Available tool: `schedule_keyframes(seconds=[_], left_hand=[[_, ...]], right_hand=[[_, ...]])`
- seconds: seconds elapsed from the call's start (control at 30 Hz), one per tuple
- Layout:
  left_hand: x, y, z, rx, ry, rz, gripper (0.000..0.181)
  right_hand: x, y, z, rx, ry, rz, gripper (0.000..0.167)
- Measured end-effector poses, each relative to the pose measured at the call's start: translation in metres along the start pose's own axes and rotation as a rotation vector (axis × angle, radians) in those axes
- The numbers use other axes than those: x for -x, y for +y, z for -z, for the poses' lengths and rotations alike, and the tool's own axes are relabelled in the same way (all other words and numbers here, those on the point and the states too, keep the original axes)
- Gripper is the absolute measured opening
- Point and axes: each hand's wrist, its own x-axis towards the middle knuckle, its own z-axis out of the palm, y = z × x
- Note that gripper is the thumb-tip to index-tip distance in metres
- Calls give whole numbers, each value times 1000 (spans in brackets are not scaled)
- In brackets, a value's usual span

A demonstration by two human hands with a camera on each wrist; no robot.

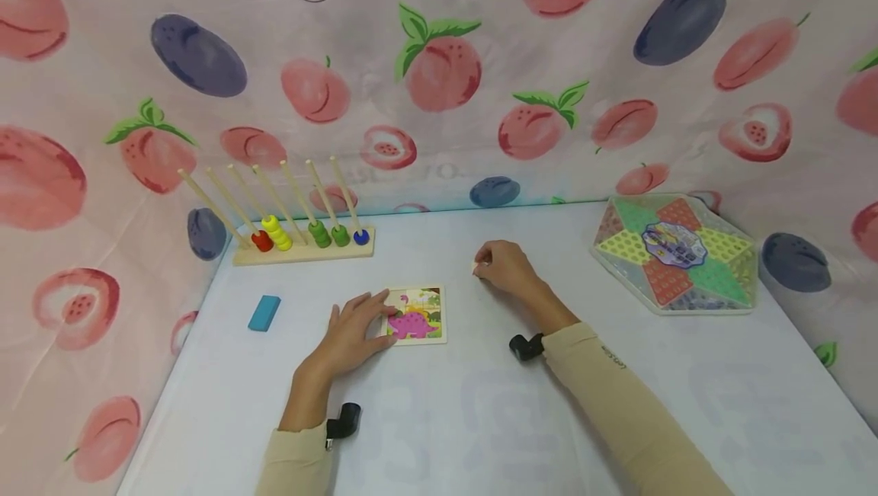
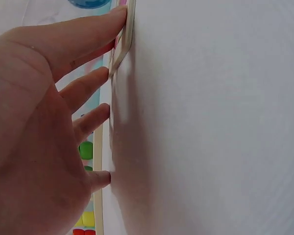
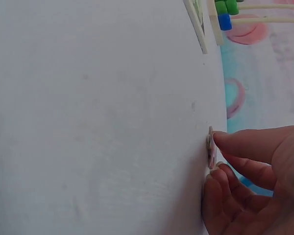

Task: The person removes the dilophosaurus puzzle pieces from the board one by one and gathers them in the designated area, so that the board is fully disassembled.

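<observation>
A small wooden jigsaw puzzle [image 1: 417,326] with a pink dinosaur picture lies flat in its pale frame in the middle of the table. My left hand [image 1: 353,334] rests on its left side, fingers spread and fairly straight. In the left wrist view, the thumb of my left hand [image 2: 54,112] touches the board's edge, and other fingertips reach down to the tabletop. To the right of the puzzle, my right hand [image 1: 509,270] pinches a small thin puzzle piece [image 3: 211,148] between thumb and fingers, close to the table surface. The piece's printed face is mostly hidden.
A wooden peg stand [image 1: 302,253] with coloured beads stands at the back left. A blue block [image 1: 264,313] lies in front of it. At the back right is a hexagonal box [image 1: 675,254] with coloured triangles. Fruit-patterned cloth [image 1: 439,138] hangs behind the table.
</observation>
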Motion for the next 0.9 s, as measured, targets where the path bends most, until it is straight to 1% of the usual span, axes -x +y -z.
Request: schedule_keyframes(seconds=[0.1, 0.23, 0.33, 0.43, 0.5, 0.57, 0.63, 0.7, 0.83, 0.9], left_hand=[[-2, -1, 1, 6, -10, 0, 47], [-5, -1, 2, 3, -4, 4, 46], [-5, 0, 3, 5, 3, 6, 47], [-4, -1, 5, 17, 0, 11, 47], [-4, -1, 5, 16, -2, 12, 47], [-3, -1, 6, 12, -3, 11, 47], [-4, 0, 6, 7, -2, 10, 47], [-4, 0, 5, 6, -3, 11, 47], [-3, 1, 3, 7, -5, 14, 47], [-2, 0, 2, 7, -4, 19, 46]], right_hand=[[-3, -2, 2, 25, -10, 9, 24], [-5, -14, 6, 29, -32, 58, 30], [-7, -25, 4, -15, -48, 130, 32], [-8, -34, -2, -68, -85, 220, 34], [-8, -40, -7, -79, -136, 291, 36], [-7, -45, -14, -64, -197, 358, 36], [-5, -49, -20, -43, -249, 405, 36], [-3, -52, -26, -24, -284, 427, 36], [2, -57, -33, -12, -320, 410, 34], [3, -60, -36, 18, -330, 417, 33]])
